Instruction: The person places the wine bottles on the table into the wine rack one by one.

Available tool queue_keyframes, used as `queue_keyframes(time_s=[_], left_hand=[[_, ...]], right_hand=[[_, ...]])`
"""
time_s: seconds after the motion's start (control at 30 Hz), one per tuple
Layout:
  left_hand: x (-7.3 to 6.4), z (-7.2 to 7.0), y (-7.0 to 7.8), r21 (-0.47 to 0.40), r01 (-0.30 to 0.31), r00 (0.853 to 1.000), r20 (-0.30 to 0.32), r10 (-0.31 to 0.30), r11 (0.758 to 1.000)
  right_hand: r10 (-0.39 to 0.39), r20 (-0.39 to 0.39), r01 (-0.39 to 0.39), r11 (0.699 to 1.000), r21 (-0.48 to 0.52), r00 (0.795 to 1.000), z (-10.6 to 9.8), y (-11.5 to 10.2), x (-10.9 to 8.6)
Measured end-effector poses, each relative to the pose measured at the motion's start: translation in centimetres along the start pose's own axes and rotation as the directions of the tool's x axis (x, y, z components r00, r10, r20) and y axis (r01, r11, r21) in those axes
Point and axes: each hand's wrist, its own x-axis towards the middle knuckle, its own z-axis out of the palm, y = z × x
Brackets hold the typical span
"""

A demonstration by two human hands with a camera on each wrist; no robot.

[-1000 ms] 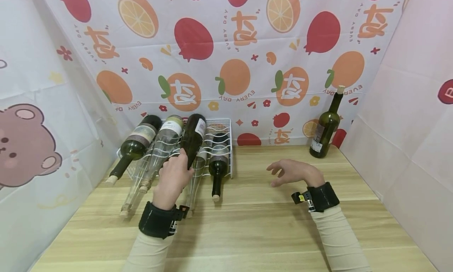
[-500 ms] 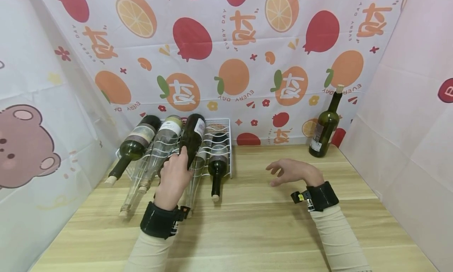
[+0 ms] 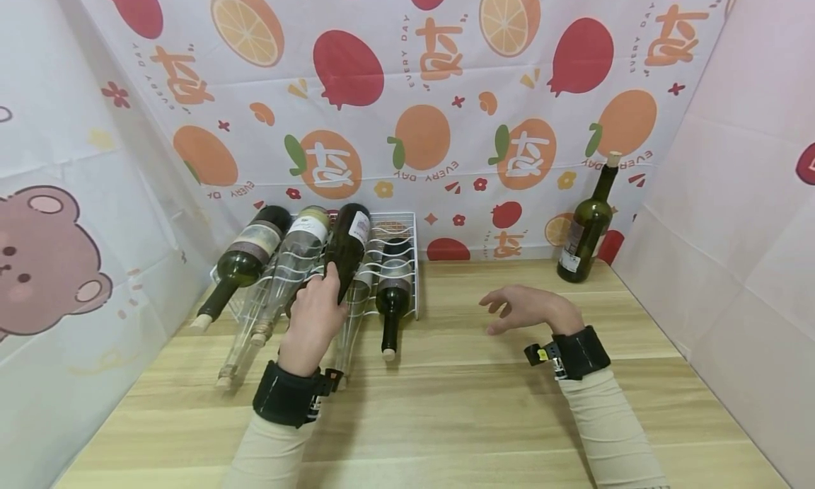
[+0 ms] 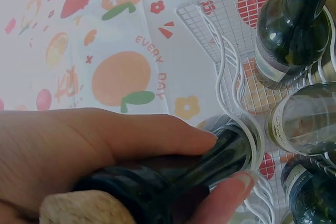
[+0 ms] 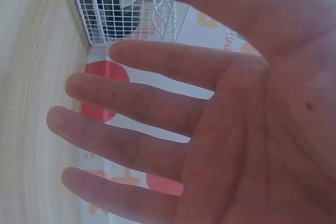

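My left hand (image 3: 312, 326) grips a dark wine bottle (image 3: 347, 252) that lies on the white wire rack (image 3: 415, 277), its base toward the back wall. In the left wrist view the thumb and a finger lie along the dark neck (image 4: 157, 187), and a cork (image 4: 86, 208) shows at the near end. Several other corked bottles lie on the rack: a green one (image 3: 245, 259) at the left, a clear one (image 3: 299, 248) beside it, and a dark green one (image 3: 393, 298) at the right. My right hand (image 3: 525, 308) holds nothing, its fingers spread and slightly bent above the table.
A green wine bottle (image 3: 582, 234) with a cork stands upright at the back right of the wooden table (image 3: 458, 418). Fruit-printed cloth (image 3: 420, 71) hangs behind, with pale cloth on both sides. Clear bottle necks (image 3: 226, 372) stick out past the rack's front.
The left hand has shifted very slightly along the dark bottle, which stays in nearly the same place. My right hand has not visibly moved.
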Motion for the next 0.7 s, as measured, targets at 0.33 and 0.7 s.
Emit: queue_keyframes(time_s=[0.33,0.7], left_hand=[[0.14,-0.1,-0.04,-0.006,0.003,1.0,0.024,-0.003,1.0],[0.18,-0.01,-0.25,-0.025,-0.018,0.999,0.038,0.019,1.0]], right_hand=[[0.01,-0.002,-0.01,1.0,0.009,1.0,0.12,0.05,0.06],[0.007,-0.003,-0.007,1.0,0.006,1.0,0.19,-0.12,-0.05]])
